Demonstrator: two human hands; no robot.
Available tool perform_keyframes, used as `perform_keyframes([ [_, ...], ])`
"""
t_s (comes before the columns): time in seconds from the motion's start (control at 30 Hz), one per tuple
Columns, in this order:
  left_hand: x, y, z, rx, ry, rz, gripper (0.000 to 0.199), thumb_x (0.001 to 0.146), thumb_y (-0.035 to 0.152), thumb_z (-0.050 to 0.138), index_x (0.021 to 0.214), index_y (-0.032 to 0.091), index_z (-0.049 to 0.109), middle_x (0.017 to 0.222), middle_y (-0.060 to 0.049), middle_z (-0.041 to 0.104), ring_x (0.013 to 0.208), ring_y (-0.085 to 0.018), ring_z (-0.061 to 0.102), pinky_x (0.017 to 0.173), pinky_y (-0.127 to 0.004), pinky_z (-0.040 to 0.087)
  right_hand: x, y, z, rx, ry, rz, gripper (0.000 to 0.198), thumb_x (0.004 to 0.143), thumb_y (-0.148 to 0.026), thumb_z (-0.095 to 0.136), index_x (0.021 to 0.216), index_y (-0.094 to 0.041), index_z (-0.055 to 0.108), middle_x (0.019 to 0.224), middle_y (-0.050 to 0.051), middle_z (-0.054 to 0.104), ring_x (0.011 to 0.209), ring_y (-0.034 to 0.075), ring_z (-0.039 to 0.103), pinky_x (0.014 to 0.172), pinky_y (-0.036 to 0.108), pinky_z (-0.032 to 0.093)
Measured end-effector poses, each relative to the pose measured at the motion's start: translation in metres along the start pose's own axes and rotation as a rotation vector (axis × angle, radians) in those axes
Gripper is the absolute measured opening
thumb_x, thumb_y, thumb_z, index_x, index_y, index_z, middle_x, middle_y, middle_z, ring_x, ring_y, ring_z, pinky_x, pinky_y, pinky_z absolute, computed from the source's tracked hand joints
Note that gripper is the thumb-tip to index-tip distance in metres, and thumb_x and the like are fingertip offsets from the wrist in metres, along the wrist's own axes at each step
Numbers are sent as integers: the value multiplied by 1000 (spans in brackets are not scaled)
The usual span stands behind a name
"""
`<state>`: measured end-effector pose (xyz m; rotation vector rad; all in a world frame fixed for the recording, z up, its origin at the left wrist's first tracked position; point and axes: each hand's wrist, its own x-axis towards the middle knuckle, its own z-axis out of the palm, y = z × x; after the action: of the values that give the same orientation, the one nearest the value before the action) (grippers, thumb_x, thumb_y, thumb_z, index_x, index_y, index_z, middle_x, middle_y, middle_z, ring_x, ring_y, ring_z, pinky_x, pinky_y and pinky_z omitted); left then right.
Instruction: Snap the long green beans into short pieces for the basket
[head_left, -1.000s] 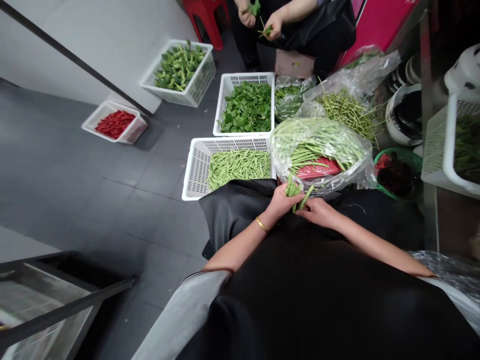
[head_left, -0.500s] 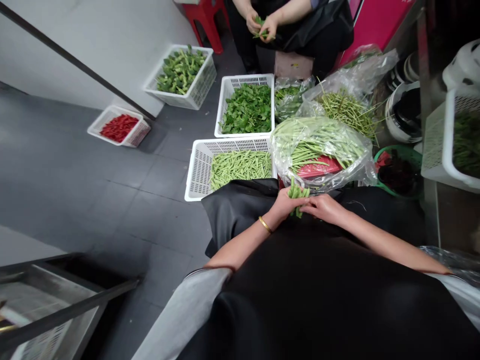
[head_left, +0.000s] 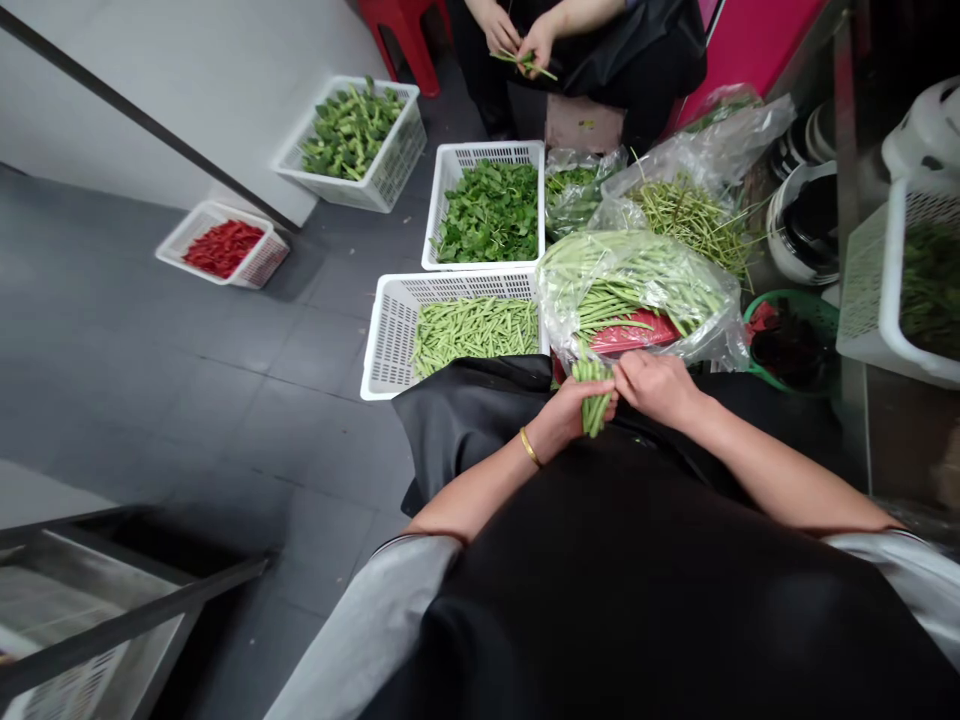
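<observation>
My left hand is closed round a small bunch of green bean pieces, held upright over my lap. Close against its fingertips, my right hand is pinched shut; whatever lies between its fingers is hidden. Just beyond both hands, long green beans lie in an open clear plastic bag, with something red under them. To the left of the bag, short bean pieces fill part of a white basket.
Behind stands a white basket of leafy greens. Farther left are baskets of green stems and red peppers. A co-worker's hands hold a green stem opposite. At right are a green basin and a white crate.
My right hand has risen slightly and its fingers have curled in beside the bunch. The bean bunch stays in my left hand. The view has shifted a little.
</observation>
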<state>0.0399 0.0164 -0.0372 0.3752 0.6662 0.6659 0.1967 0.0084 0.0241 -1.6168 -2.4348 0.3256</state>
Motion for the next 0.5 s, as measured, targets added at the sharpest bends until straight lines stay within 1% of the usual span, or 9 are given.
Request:
perform_keyframes([
  [0.07,4,3,-5,-100,165,34,24,63,24,77,72,11,60,58,-2,61,48,-9,54,52,-22,45,0,-2,8,57,-68,47,34,94,-32,39,78,-14,62,76,13,66,66,20,60,59,28,38],
  [0.1,5,6,-9,-136,226,48,19,65,22,74,72,10,61,61,-2,63,51,-10,57,55,-23,47,-1,2,12,137,-170,20,32,94,-33,42,78,-15,63,76,11,67,66,19,61,60,27,39],
  [0.2,4,15,-21,-198,258,40,11,68,17,67,76,9,64,74,-8,69,66,-15,65,66,-27,52,0,37,24,392,-618,-64,22,87,-39,56,88,-20,67,72,2,69,63,16,62,60,24,43],
  [0.23,3,17,-23,-195,236,21,13,68,16,66,78,8,65,77,-9,70,69,-16,66,70,-29,52,6,54,29,403,-721,-8,24,84,-41,60,95,-21,68,73,1,70,63,16,63,61,24,44],
  [0.27,1,18,-24,-183,208,3,16,67,15,66,81,8,65,77,-10,70,71,-18,67,72,-31,53,14,71,33,334,-688,125,27,86,-40,59,101,-20,67,77,3,71,67,17,65,63,24,45],
  [0.33,0,18,-24,-142,141,-15,25,64,15,70,88,8,66,72,-8,69,66,-18,65,71,-34,53,37,104,44,37,-500,403,29,91,-34,52,108,-14,66,91,12,72,83,20,67,73,26,46],
  [0.37,-1,18,-23,-123,108,-5,30,63,16,72,91,9,65,68,-6,67,63,-17,64,69,-34,53,50,117,50,-66,-449,487,31,91,-31,52,110,-10,65,99,17,71,91,23,66,77,28,46],
  [0.43,-1,17,-21,-98,50,37,37,60,16,75,96,12,64,62,-1,61,57,-14,59,63,-31,52,72,134,61,-170,-398,561,32,90,-24,51,112,-4,63,110,25,66,101,27,64,82,31,45],
  [0.5,-1,17,-21,-82,27,58,36,58,17,77,92,12,63,57,3,55,53,-11,54,57,-26,48,84,142,67,-172,-401,558,31,89,-20,50,110,-1,64,113,27,64,104,29,63,84,33,45],
])
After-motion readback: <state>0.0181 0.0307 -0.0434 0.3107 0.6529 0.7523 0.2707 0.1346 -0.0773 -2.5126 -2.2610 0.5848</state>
